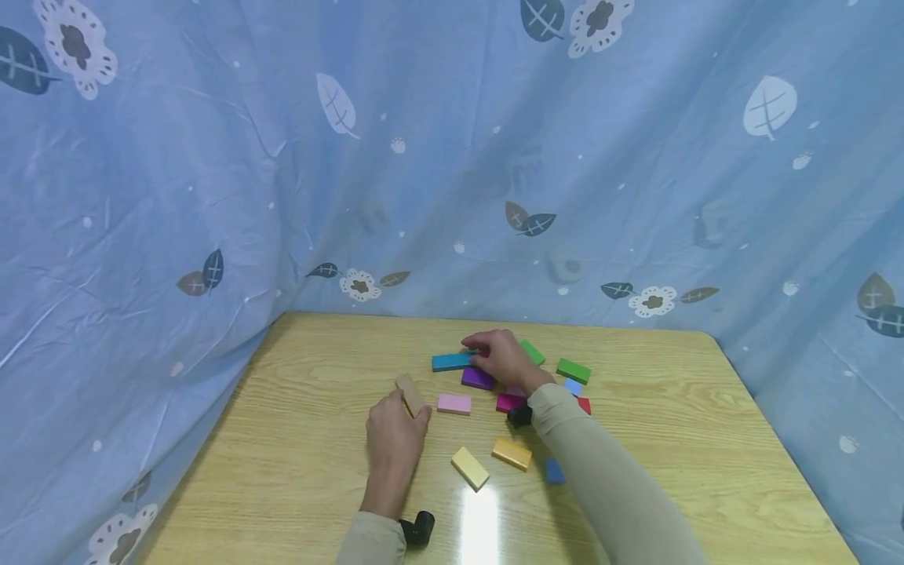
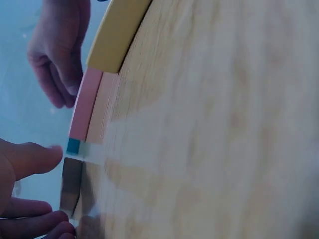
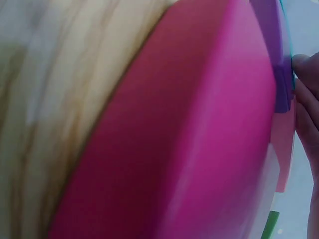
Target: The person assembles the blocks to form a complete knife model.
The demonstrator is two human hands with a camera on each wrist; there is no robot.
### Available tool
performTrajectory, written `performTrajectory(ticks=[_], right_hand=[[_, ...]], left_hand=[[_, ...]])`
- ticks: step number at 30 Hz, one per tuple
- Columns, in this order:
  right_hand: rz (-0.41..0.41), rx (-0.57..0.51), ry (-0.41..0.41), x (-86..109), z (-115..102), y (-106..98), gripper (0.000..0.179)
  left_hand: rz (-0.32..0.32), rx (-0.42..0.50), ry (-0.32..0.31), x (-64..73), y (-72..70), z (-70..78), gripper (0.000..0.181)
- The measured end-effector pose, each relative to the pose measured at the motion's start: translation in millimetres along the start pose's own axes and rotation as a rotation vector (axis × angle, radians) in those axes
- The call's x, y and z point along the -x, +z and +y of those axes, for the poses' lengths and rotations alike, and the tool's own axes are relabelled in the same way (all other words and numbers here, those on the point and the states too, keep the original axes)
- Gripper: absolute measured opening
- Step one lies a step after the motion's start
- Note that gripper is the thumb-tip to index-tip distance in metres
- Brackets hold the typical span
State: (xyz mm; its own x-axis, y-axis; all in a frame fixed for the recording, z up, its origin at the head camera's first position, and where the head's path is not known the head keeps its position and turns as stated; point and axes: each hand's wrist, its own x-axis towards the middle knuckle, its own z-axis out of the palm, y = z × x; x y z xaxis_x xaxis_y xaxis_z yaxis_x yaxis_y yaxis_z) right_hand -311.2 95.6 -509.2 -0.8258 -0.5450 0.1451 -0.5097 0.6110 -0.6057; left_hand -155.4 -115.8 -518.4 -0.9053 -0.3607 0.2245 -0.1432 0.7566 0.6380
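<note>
Your left hand (image 1: 395, 431) pinches the tan block (image 1: 411, 392) between thumb and fingers, seemingly to steady it; at its two o'clock lies the blue block (image 1: 448, 362), at three the pink block (image 1: 454, 404); your right hand (image 1: 503, 357) grips the blue one's three-o'clock end, perhaps for control.

White glare streaks the table (image 1: 297, 439); wrist views blur

13 blks (image 1: 454, 400) vis. (2 grn (image 1: 574, 371), 1 purp. (image 1: 478, 379)), 1 tbl (image 1: 282, 463).
</note>
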Motion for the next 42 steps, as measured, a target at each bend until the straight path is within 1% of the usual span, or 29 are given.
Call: performTrajectory(ticks=[3, 7, 10, 15, 18, 20, 23, 25, 27, 29, 32, 35, 38, 42], right_hand=[[-0.026, 0.026, -0.002, 0.2, -1, 0, 0.039], [-0.052, 0.042, -0.007, 0.5, 0, 0, 0.039], [-0.055, 0.037, -0.005, 1.1, 1, -1, 0.038], [-0.046, 0.01, -0.001, 2.4, 3, -2, 0.038], [-0.014, -0.038, 0.003, 4.7, 4, -3, 0.038], [0.021, -0.083, 0.008, 7.3, 5, -4, 0.037], [0.062, -0.163, 0.023, 12.1, 2, -7, 0.036], [0.079, -0.197, 0.031, 15.0, -2, -10, 0.035], [0.087, -0.219, 0.038, 18.3, -8, -13, 0.035], [0.102, -0.237, 0.039, 23.3, -14, -17, 0.034], [0.127, -0.263, 0.039, 32.0, -25, -19, 0.033], [0.151, -0.286, 0.046, 41.4, -37, -18, 0.032], [0.167, -0.299, 0.036, 49.9, -48, -13, 0.032], [0.18, -0.374, 0.015, 59.3, -59, -1, 0.032]], left_hand=[[0.011, -0.009, 0.016, -1.7, -0.3, -1.0, 0.048], [0.048, 0.014, 0.034, -2.9, -2.0, -3.5, 0.029], [0.058, 0.025, 0.033, -4.9, -2.7, -5.0, 0.025], [0.013, 0.015, 0.004, -9.7, -2.4, -7.3, 0.032], [-0.017, 0.039, -0.017, -10.5, -5.2, -10.2, 0.037], [-0.024, 0.068, -0.021, -10.6, -8.8, -14.1, 0.039], [-0.035, 0.106, -0.007, -11.1, -18.5, -22.2, 0.04], [-0.045, 0.127, 0.012, -12.6, -28.0, -28.9, 0.04], [-0.06, 0.129, 0.028, -15.3, -40.4, -35.9, 0.039], [-0.074, 0.118, 0.047, -19.4, -54.1, -43.0, 0.039], [-0.076, 0.076, 0.089, -28.1, -74.7, -55.4, 0.038], [-0.09, 0.052, 0.132, -37.1, -91.8, -68.4, 0.038], [-0.12, 0.047, 0.151, -43.6, -103.5, -80.8, 0.039], [-0.166, 0.051, 0.161, -49.5, -112.7, -95.2, 0.04]])
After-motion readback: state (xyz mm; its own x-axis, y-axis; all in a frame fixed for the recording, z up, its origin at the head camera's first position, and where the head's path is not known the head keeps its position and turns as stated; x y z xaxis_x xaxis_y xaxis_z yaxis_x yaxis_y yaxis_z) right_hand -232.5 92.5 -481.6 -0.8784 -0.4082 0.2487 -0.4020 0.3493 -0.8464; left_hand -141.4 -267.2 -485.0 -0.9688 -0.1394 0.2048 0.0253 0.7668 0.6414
